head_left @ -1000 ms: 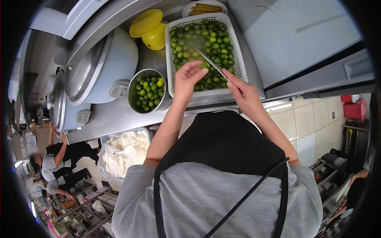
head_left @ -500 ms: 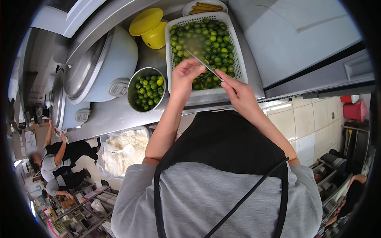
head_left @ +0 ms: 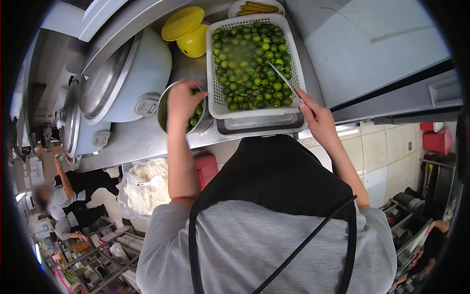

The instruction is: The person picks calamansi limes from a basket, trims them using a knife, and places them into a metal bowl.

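My right hand (head_left: 317, 117) is closed round the handle of a small knife (head_left: 283, 77). Its blade points up and left, above a white perforated basket (head_left: 298, 68) full of small green limes (head_left: 259, 81). Over the round metal pot (head_left: 201, 125) to the left is my left hand (head_left: 183, 103), slightly blurred, thumb and fingers apart, with nothing visible between them. More limes (head_left: 193, 121) lie in that pot, partly hidden by the hand. Beneath the basket's near edge shows a metal tray (head_left: 259, 126).
Large lidded cookers (head_left: 147, 68) stand at left. A yellow container (head_left: 193, 39) and a plate of brownish sticks (head_left: 257, 8) are behind. Below the counter is a tub of white crumbly material (head_left: 149, 186). A person (head_left: 63, 193) works at far left; an arm shows at far right.
My left hand has moved from above the basket, left to the pot. My right hand has shifted right and slightly down with the knife, uncovering the basket's near side.
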`<state>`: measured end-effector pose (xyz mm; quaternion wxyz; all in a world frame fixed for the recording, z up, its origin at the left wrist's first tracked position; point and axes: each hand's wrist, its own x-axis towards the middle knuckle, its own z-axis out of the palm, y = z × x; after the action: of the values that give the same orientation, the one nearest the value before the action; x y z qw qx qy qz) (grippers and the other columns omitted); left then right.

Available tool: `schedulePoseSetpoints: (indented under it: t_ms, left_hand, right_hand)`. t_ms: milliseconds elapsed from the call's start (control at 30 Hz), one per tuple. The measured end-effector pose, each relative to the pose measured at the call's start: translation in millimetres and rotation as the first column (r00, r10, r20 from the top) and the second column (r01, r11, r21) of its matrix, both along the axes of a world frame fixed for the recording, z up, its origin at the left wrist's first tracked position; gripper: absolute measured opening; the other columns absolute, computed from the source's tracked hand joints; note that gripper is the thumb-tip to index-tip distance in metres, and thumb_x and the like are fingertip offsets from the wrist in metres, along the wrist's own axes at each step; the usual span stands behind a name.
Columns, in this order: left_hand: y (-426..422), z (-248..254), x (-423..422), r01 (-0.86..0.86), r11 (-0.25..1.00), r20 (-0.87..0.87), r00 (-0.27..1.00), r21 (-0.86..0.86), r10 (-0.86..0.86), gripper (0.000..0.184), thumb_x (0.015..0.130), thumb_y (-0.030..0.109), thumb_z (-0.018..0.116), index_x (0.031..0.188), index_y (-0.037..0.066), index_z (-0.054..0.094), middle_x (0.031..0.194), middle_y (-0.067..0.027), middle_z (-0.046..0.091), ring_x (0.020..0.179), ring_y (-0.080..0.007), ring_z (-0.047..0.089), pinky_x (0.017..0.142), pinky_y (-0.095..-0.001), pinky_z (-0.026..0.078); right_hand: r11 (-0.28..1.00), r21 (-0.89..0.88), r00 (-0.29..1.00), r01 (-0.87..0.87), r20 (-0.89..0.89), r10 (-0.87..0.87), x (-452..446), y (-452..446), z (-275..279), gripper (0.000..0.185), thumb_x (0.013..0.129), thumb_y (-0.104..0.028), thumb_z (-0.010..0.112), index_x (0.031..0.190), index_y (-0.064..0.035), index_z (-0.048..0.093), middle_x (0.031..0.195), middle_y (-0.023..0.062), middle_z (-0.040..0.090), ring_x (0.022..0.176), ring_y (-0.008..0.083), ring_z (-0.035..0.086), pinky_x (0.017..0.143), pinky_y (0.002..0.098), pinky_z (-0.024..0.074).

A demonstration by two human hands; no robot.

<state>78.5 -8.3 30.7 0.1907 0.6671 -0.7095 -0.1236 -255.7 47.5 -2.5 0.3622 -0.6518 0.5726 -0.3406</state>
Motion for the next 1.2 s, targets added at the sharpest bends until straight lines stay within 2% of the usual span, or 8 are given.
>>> schedulePoseSetpoints:
  t_ms: [233,300,400,600,667,733,833,1200]
  left_hand:
    - [-46.0,-83.1,-119.1,0.331,0.943,0.338,0.885,0.024,-0.319,0.027,0.068,0.01,0.064,0.095,0.012,0.065,0.087,-0.0117,0.06,0.081,-0.0302,0.061,0.069,-0.0395,0.05]
    - [-52.1,-93.9,-123.3,0.34,0.939,0.384,0.86,0.058,-0.336,0.029,0.067,0.009,0.064,0.096,0.011,0.064,0.087,-0.0125,0.058,0.081,-0.0309,0.061,0.069,-0.0395,0.05]
    - [-52.3,-98.3,-121.0,0.407,0.908,0.442,0.836,-0.1,-0.326,0.029,0.066,0.008,0.066,0.095,0.009,0.063,0.087,-0.0132,0.055,0.084,-0.0305,0.059,0.068,-0.0391,0.05]
    - [-36.1,-48.2,-88.4,0.194,0.968,-0.551,0.831,0.157,-0.077,0.029,0.068,0.011,0.073,0.093,0.0,0.062,0.1,-0.014,0.058,0.088,-0.0173,0.059,0.075,-0.0281,0.049]
    - [-28.1,-49.5,-83.4,0.175,0.97,-0.611,0.791,0.168,-0.037,0.029,0.073,0.008,0.07,0.1,0.001,0.061,0.101,-0.0124,0.058,0.087,-0.0142,0.058,0.078,-0.0258,0.047]
    - [-18.2,-46.8,-84.2,0.187,0.969,-0.95,0.295,0.164,0.104,0.031,0.077,0.002,0.065,0.107,0.001,0.058,0.1,-0.0107,0.057,0.087,-0.0171,0.06,0.082,-0.0281,0.049]
    - [-5.6,-33.5,-87.4,0.222,0.963,-0.988,0.018,0.155,0.155,0.029,0.082,-0.004,0.057,0.11,-0.002,0.056,0.091,-0.0046,0.057,0.087,-0.0167,0.059,0.089,-0.0309,0.049]
    - [2.7,-36.1,-90.0,0.195,0.971,-0.988,-0.039,0.141,0.151,0.023,0.085,0.001,0.056,0.107,-0.004,0.054,0.102,-0.0131,0.06,0.096,-0.0241,0.06,0.089,-0.0327,0.05]
  right_hand:
    - [0.988,-0.152,0.996,-0.026,0.079,0.039,15.5,-6.8,14.3,0.034,0.09,-0.019,0.052,0.124,-0.0165,0.052,0.089,0.0196,0.063,0.061,0.0236,0.053,0.064,0.0298,0.0445]
    - [0.993,0.107,0.998,-0.059,0.031,0.056,15.3,-5.7,26.6,0.035,0.092,-0.016,0.049,0.126,-0.0135,0.05,0.117,0.013,0.058,0.103,0.0184,0.058,0.086,0.0258,0.0413]
    - [0.999,-0.037,0.998,-0.017,0.063,0.019,10.9,-3.1,12.9,0.034,0.091,-0.018,0.051,0.125,-0.0152,0.051,0.093,0.0175,0.061,0.069,0.0227,0.052,0.068,0.0294,0.0428]
    - [0.996,0.089,0.997,0.031,0.063,-0.037,0.2,2.4,22.0,0.035,0.091,-0.019,0.051,0.125,-0.0142,0.05,0.088,0.0181,0.062,0.058,0.02,0.049,0.062,0.0282,0.0431]
    - [0.999,0.042,0.995,0.023,0.095,-0.027,3.6,2.3,15.6,0.035,0.091,-0.018,0.051,0.125,-0.014,0.05,0.092,0.0177,0.063,0.059,0.0187,0.049,0.063,0.0272,0.0434]
    - [1.0,-0.005,0.992,0.018,0.126,-0.017,6.8,2.6,14.6,0.035,0.091,-0.018,0.05,0.125,-0.0139,0.05,0.095,0.0173,0.063,0.06,0.0174,0.049,0.064,0.0261,0.0437]
    - [0.998,0.057,0.99,-0.021,0.141,0.013,15.5,5.7,17.0,0.034,0.091,-0.017,0.05,0.125,-0.0137,0.05,0.103,0.0167,0.062,0.064,0.0166,0.053,0.067,0.025,0.0445]
    - [0.989,-0.057,0.959,-0.137,0.244,0.147,34.5,13.2,6.9,0.034,0.092,-0.019,0.047,0.125,-0.0121,0.049,0.112,0.0182,0.059,0.096,0.0285,0.062,0.081,0.0304,0.0455]
